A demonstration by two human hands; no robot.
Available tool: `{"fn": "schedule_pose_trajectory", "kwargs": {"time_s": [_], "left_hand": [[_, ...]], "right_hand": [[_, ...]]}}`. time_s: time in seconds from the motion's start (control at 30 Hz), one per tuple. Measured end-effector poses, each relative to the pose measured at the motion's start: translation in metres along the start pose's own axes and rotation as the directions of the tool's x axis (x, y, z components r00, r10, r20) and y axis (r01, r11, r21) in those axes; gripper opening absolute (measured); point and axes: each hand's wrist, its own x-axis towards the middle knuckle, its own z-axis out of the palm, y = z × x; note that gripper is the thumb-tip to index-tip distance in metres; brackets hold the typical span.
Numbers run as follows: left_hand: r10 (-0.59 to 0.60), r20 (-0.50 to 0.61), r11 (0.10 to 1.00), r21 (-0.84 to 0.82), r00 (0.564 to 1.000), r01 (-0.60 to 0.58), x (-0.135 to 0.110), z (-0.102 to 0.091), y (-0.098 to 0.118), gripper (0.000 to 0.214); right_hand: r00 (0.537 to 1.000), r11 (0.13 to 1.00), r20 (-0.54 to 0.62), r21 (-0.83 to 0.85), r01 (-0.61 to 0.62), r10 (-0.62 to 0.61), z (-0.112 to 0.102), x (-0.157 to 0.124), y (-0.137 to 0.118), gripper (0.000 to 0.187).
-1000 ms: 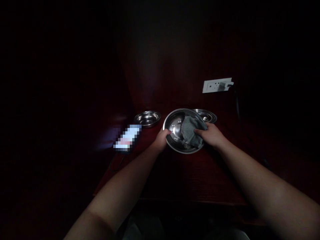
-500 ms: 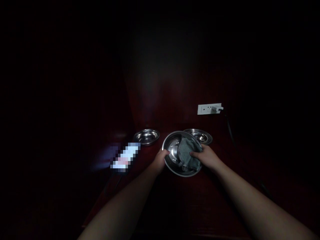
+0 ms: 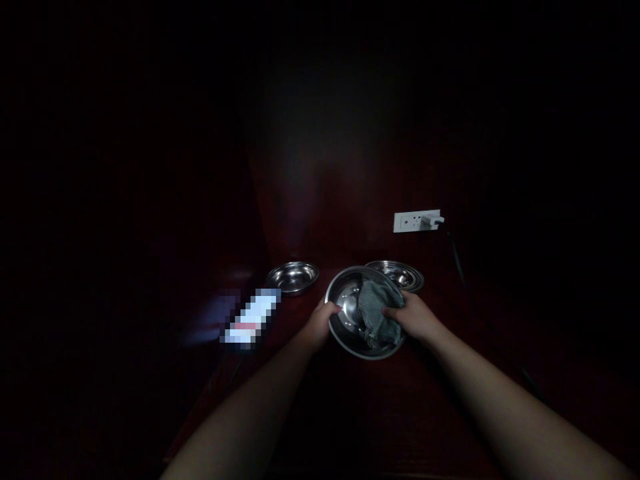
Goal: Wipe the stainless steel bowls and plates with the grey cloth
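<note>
A shiny steel bowl (image 3: 345, 327) is tilted toward me, held up over the dark red table. My left hand (image 3: 320, 322) grips its left rim, thumb over the inside and the other fingers hidden behind. On the right side, my right hand (image 3: 413, 315) presses a grey-green cloth (image 3: 375, 307) against the inner wall with its thumb. Its remaining fingers are mostly out of sight behind the rim. The crumpled cloth covers the right half of the bowl's inside.
A shallow steel dish (image 3: 293, 277) stands at the back left. Behind the bowl, partly covered by it, lie steel dishes (image 3: 413, 277), apparently stacked. A lit phone (image 3: 253, 317) is at left. The back wall carries a socket (image 3: 411, 221) with a plug and cable. Surroundings are very dark.
The whole view has shifted very slightly. Both hands keep their hold on bowl and cloth, with hardly any visible movement between them.
</note>
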Motion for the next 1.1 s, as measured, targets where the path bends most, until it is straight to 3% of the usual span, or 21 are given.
{"fn": "schedule_pose_trajectory", "kwargs": {"time_s": [0.3,0.5,0.7,0.83,1.1], "left_hand": [[-0.065,-0.012,0.998,-0.011,0.998,0.065,-0.004,0.001,0.005,0.036],[-0.038,0.114,0.996,-0.073,0.993,0.046,-0.007,0.008,0.007,0.046],[0.039,0.220,0.994,-0.109,0.975,-0.015,-0.015,0.014,0.008,0.062],[0.039,0.147,0.998,-0.055,0.988,-0.032,-0.014,0.017,0.002,0.065],[0.065,-0.020,0.998,0.001,0.998,-0.065,-0.007,0.013,-0.003,0.050]], "right_hand": [[0.999,0.999,0.033,0.033,-0.020,0.018,0.000,-0.001,0.000,0.022],[0.999,0.993,-0.007,0.113,-0.034,0.035,0.000,0.001,0.001,0.019],[0.985,0.973,-0.144,0.221,-0.065,0.099,0.000,0.005,0.002,0.022],[0.990,0.977,-0.137,0.215,-0.012,0.043,0.003,0.005,0.003,0.027],[0.990,0.986,-0.143,0.164,0.040,-0.017,0.004,0.002,0.001,0.025]]}}
